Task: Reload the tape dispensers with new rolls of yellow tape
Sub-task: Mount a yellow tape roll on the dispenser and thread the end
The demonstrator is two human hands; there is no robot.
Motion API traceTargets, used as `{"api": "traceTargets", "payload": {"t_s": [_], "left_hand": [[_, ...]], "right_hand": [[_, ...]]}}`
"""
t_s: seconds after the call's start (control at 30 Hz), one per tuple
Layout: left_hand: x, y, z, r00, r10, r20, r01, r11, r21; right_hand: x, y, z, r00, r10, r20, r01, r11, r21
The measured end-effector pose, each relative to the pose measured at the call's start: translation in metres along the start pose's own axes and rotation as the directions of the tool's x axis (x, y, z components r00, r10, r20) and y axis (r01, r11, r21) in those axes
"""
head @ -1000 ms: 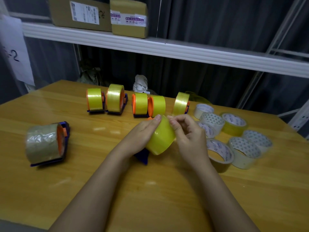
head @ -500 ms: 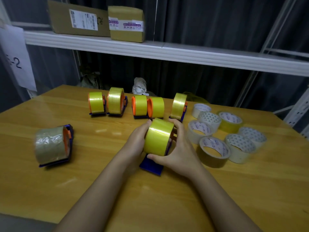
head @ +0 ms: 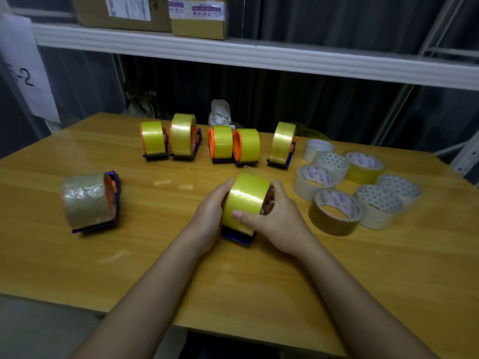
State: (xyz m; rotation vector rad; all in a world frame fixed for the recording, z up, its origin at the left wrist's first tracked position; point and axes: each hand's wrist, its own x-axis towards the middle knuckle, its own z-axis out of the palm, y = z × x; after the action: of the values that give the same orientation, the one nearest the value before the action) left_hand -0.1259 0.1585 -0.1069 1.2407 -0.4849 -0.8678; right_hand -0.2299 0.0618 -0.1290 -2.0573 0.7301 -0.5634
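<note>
A yellow tape roll (head: pixel 245 199) sits in a blue dispenser (head: pixel 237 235) on the wooden table (head: pixel 375 275), at the middle. My left hand (head: pixel 210 213) grips the roll's left side. My right hand (head: pixel 276 218) wraps its right side, thumb lying across the front of the tape. Several loaded dispensers with yellow tape (head: pixel 223 143) stand in a row behind. Farther left lies a blue dispenser with a dull brownish roll (head: pixel 86 200).
Several loose tape rolls (head: pixel 357 187), white, yellow and brown, lie flat at the right. Behind the table runs a white shelf (head: pixel 259 57) carrying cardboard boxes (head: pixel 153 11). A white crumpled bag (head: pixel 220 111) sits past the far edge.
The roll has come down from in front of me onto the dispenser. My right hand shifted from picking at the roll's edge to wrapping its side.
</note>
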Motion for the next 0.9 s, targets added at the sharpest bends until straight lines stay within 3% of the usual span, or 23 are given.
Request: {"api": "traceTargets", "payload": {"t_s": [0.2, 0.3, 0.4, 0.5, 0.67, 0.9], "left_hand": [[0.002, -0.001, -0.001, 0.999, 0.030, -0.023, -0.031, 0.999, -0.019], [0.003, -0.006, 0.001, 0.995, 0.085, -0.057, -0.085, 0.996, -0.005], [0.002, -0.005, 0.000, 0.996, 0.063, -0.067, -0.067, 0.996, -0.053], [0.004, -0.002, -0.001, 0.995, 0.044, -0.090, -0.050, 0.997, -0.065], [0.000, -0.002, 0.000, 0.993, 0.043, -0.109, -0.047, 0.999, -0.029], [-0.006, -0.002, 0.003, 0.994, 0.080, -0.075, -0.080, 0.997, 0.007]], "right_hand": [[-0.001, -0.003, 0.002, 0.998, 0.049, 0.035, -0.051, 0.997, 0.056], [-0.008, -0.002, 0.001, 0.995, -0.021, 0.096, 0.016, 0.998, 0.053], [-0.011, -0.004, -0.001, 0.994, -0.085, 0.075, 0.087, 0.996, -0.014], [-0.008, -0.009, 0.000, 0.997, -0.072, -0.015, 0.071, 0.995, -0.071], [-0.013, -0.011, 0.001, 0.998, -0.035, -0.053, 0.016, 0.948, -0.319], [-0.012, -0.012, -0.002, 0.996, 0.067, -0.061, -0.077, 0.980, -0.181]]}}
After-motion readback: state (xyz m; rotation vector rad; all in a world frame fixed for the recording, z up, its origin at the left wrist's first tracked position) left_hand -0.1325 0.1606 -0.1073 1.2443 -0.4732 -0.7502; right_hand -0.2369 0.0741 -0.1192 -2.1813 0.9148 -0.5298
